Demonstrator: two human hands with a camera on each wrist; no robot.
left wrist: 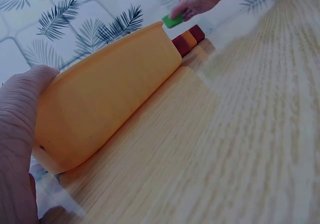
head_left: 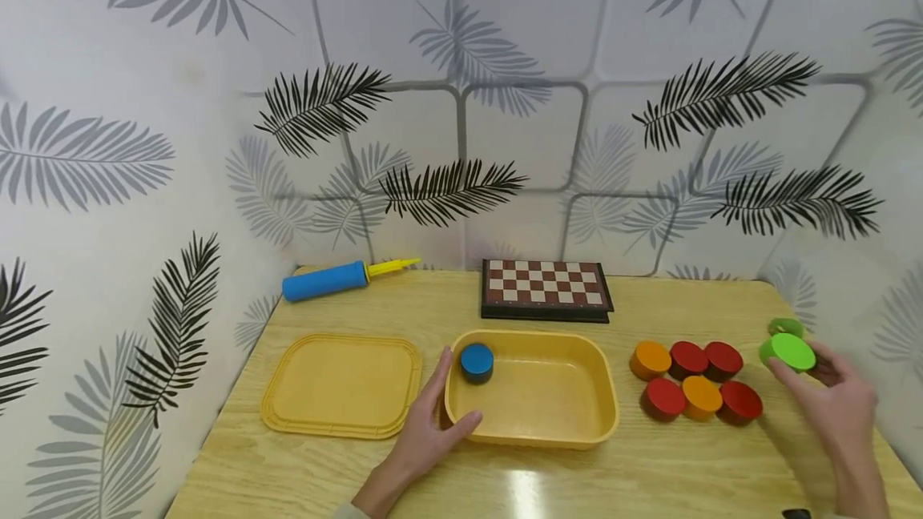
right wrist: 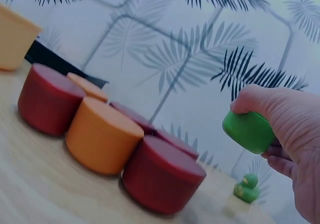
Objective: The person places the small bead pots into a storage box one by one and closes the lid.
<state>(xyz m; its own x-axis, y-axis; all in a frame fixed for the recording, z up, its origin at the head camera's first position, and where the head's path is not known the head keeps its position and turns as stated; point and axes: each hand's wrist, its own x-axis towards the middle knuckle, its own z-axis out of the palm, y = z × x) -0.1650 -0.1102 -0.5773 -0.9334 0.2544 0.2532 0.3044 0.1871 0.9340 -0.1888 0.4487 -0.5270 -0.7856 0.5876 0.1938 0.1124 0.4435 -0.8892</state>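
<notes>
At the left front corner of a yellow plastic container, my left hand holds its wall, thumb at the front rim and fingers along the left side. A blue round block sits inside, in the back left corner. On the right, my right hand grips a green round block between thumb and fingers, raised above the table. Left of that hand stand several round blocks in two rows, some red, others orange. Part of the left hand's fingers is hidden in the left wrist view.
A yellow lid lies flat left of the container. Behind are a blue hand pump with a yellow nozzle and a folded chessboard. A small green duck stands beyond the right hand. Patterned walls bound the wooden table.
</notes>
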